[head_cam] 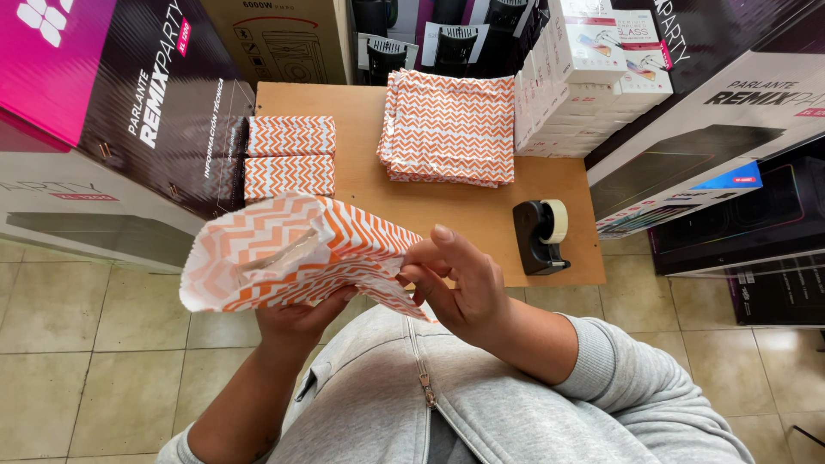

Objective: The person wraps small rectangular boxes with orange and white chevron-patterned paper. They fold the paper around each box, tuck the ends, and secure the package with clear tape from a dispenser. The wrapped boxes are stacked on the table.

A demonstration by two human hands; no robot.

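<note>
Item: orange chevron paper bag [292,253], left hand [296,322] gripping beneath, right hand [455,288] pinching its edge; hard pinch risks tearing paper.

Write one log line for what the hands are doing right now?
left hand: holds orange zigzag paper bag from below | right hand: pinches bag's end | table: bag stack, tape dispenser

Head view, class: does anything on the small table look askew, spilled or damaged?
Nothing stands out. The stack of flat chevron bags, two folded packets, small white boxes and black tape dispenser all sit tidily on the wooden table.
</note>
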